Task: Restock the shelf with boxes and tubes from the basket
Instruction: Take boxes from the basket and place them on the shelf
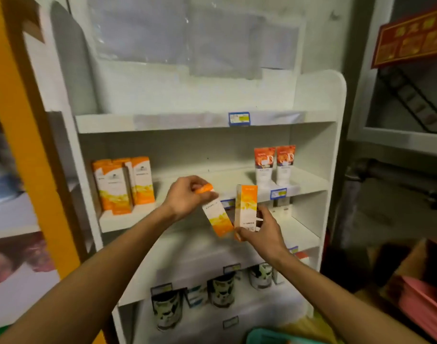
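Both forearms reached up and forward from the bottom of the view. At the lower edge showed the rim of a green basket [264,336], its contents out of sight. The right hand [260,228] gripped the lower end of an upright orange box [246,203]. Just beside it, the left hand [187,196] pinched the top of a tilted orange box [218,217]. Beyond, the white shelf [309,184] carried a cluster of boxes [124,183] at left and two tubes [274,165] at right.
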The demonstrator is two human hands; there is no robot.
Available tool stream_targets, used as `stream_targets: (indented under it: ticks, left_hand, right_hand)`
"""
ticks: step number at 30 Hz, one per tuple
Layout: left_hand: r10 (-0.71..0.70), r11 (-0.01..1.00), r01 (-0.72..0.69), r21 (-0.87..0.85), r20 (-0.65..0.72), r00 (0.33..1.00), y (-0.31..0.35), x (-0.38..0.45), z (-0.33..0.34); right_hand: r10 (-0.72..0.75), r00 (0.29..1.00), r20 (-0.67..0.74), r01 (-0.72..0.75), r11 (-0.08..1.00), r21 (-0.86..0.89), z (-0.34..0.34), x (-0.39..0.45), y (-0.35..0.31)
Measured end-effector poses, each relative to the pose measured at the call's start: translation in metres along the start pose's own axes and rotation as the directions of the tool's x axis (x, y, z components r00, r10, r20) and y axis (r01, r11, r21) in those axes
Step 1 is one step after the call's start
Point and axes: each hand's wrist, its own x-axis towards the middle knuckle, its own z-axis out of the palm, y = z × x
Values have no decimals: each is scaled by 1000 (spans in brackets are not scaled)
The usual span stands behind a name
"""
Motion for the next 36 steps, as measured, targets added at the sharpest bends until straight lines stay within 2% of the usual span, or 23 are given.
stream_targets:
  ticks: [6, 12, 16, 20, 28, 33, 36]
  left_hand:
    - [108, 980, -76, 182, -170, 980, 29, 34, -45]
    - [112, 937, -33, 349, -209, 972, 16, 65, -45]
    - [102, 880, -8, 475, -173, 980, -8, 87, -33]
    - [119, 866, -3, 499, -199, 973, -30, 111, -20]
    - [223, 879, -95, 468, -228, 948, -56, 128, -11]
    - [189, 879, -82, 469, -185, 964, -55, 119, -13]
    - [164, 874, -47, 483, -203, 965, -50, 107, -11]
  right_hand:
    - [-121, 992, 24, 122, 991, -61, 35, 42, -44]
    - [-132, 991, 28, 135, 980, -144, 72, 80, -51]
    - [-110, 993, 49, 116, 979, -170, 92, 104, -45]
    - [-90, 995, 41, 95, 981, -168, 110, 128, -36]
    - [-109, 993, 39, 113, 984, -139, 131, 150, -25]
    - [-75, 996, 45, 81, 988, -134, 126, 144, -29]
    - [-45, 998, 37, 50, 986, -162, 113, 134, -29]
